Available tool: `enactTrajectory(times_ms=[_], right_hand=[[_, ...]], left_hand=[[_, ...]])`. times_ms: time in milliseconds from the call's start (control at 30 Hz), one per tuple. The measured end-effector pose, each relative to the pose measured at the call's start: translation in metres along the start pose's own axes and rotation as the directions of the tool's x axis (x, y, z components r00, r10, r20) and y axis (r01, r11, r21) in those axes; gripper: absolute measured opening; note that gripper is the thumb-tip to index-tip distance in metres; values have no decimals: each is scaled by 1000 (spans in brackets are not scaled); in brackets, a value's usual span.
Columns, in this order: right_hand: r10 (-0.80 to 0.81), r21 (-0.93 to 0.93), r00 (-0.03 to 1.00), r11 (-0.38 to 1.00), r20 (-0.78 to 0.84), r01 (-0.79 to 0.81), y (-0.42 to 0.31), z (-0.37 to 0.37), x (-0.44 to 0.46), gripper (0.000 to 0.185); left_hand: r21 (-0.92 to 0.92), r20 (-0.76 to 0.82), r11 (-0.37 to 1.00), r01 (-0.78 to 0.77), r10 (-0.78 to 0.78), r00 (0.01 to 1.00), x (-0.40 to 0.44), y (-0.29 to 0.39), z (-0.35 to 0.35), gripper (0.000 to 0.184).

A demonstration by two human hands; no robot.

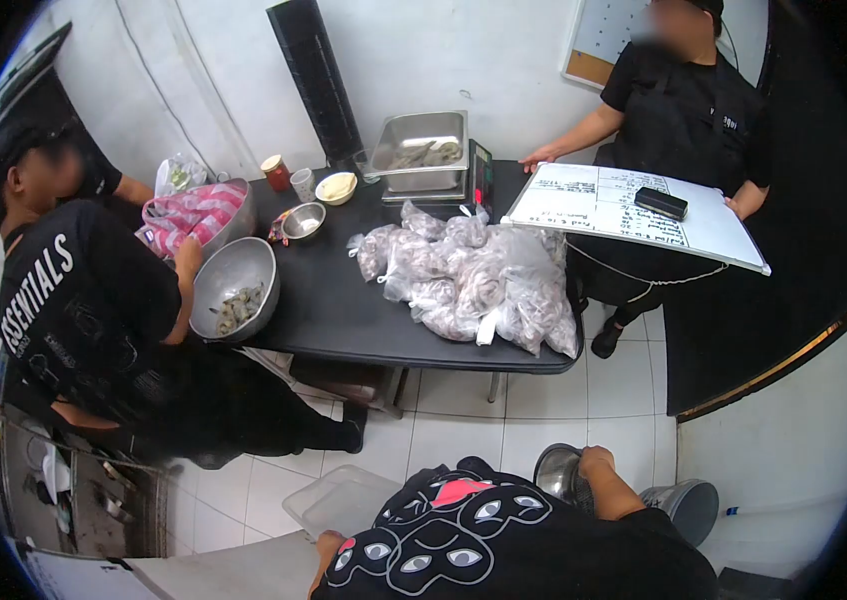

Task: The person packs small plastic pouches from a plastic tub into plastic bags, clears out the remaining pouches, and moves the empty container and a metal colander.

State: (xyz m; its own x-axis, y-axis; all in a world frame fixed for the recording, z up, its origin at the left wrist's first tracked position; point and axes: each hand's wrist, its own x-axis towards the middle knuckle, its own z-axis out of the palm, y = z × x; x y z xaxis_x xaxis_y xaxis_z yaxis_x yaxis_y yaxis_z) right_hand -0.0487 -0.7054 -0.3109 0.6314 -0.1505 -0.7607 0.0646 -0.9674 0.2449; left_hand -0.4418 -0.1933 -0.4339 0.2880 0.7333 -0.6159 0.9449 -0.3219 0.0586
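Note:
At the bottom of the head view, my left hand (pixel 329 546), partly hidden by my black printed shirt, is closed at the near edge of a clear plastic container (pixel 338 500). To the right, my right hand (pixel 596 461) grips the rim of a metal bowl (pixel 555 474), which is tilted and partly covered by the shirt. A grey bucket (pixel 691 512) stands just beyond my right forearm. Both held things are in front of my body, over the tiled floor.
A black table (pixel 343 315) bears bagged seafood (pixel 473 275), a scale with a steel pan (pixel 421 165) and a large bowl of shrimp (pixel 243 270). One person (pixel 83 280) stands at the left; another (pixel 683 110) holds a whiteboard (pixel 603 205) at the right.

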Motion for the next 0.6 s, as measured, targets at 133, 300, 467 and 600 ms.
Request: enactTrajectory(times_ms=[133,300,467,600], right_hand=[[15,29,999,999,34,-16,-2,-8,-21,40],[3,75,1000,997,-4,-3,-1,1,-35,42],[14,110,993,994,-116,-2,2,35,-35,42],[24,167,996,986,-89,-9,-2,42,-56,45]], left_hand=[[-51,-52,998,-23,21,998,-5,-15,5,31],[148,3,970,-191,193,981,0,-29,9,33],[184,-4,972,-146,149,989,4,-32,11,33],[359,30,855,-374,390,920,9,-40,12,30]])
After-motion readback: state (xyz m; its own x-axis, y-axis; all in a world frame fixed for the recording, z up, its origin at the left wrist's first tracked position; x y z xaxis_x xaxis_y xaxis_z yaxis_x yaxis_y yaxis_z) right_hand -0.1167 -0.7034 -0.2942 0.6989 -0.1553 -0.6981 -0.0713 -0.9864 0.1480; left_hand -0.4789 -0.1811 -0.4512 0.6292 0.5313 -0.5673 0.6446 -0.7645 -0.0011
